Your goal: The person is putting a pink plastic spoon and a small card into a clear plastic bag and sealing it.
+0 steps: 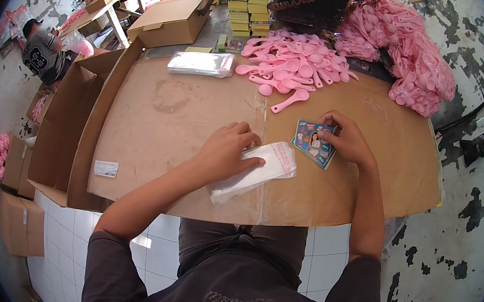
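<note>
My left hand point(227, 152) is closed on a stack of clear plastic bags point(267, 169), thumb on top and fingers curled along the far edge. The stack lies slanted on the cardboard table cover near the front. To its right, my right hand point(346, 140) grips a small stack of blue printed cards point(314, 145), its thumb on the top card. The cards sit slightly fanned beside the bags. Beyond them a pink plastic spoon point(291, 100) lies in front of a heap of pink spoons point(300, 62).
More bags point(201, 63) lie at the far left of the cardboard cover point(156, 117). A long open carton point(68, 131) stands along its left edge. Bagged pink spoons point(421, 70) pile at the far right. Yellow card stacks point(247, 8) stand behind. Another person point(47, 51) sits far left.
</note>
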### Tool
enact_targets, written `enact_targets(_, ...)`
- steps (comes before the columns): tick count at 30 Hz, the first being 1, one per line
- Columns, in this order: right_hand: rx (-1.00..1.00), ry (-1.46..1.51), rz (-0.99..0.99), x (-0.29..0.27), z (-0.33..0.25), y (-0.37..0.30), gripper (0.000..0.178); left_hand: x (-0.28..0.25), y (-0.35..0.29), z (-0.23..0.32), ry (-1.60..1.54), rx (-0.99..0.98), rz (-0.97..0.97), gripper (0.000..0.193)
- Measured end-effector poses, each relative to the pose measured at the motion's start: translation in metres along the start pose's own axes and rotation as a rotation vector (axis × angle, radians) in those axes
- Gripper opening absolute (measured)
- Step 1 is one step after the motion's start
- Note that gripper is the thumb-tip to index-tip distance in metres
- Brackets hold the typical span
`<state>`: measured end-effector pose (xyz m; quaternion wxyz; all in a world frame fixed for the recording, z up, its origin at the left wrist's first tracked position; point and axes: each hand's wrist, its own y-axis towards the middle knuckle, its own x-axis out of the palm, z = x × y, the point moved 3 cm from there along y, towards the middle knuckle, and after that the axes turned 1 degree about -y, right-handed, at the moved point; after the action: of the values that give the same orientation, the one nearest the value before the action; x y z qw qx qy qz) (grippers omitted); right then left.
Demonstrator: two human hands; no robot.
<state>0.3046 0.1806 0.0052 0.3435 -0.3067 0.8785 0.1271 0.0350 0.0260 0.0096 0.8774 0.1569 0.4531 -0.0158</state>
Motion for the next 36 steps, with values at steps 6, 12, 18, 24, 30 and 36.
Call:
enact_targets(6,-0.11,0.188,0.124,0.002,-0.013,0.0,0.02,0.006,0.007,-0.016,-0.169,-0.157,-0.082,0.021)
enact_targets(12,-0.307,-0.213,0.325,0.002,-0.016,0.001,0.013,0.01,0.001,-0.022,-0.368,-0.203,-0.012,0.019)
enact_targets(18,-0.252,0.709,0.014,0.026,-0.038,-0.011,0.012,0.002,0.001,-0.017,-0.7,-0.318,0.021,0.036)
enact_targets(24,-0.51,-0.008,-0.174,0.057,-0.061,-0.013,0.015,-0.003,0.001,-0.015,-0.462,-0.166,-0.013,0.04)
enact_targets(30,-0.48,0.035,-0.101,0.057,-0.054,-0.011,0.017,-0.023,0.005,-0.029,-1.045,-0.241,0.151,0.047)
enact_targets(36,-0.179,0.673,0.249,0.045,-0.068,-0.009,0.015,-0.013,0.001,-0.014,-1.062,-0.227,0.039,0.056)
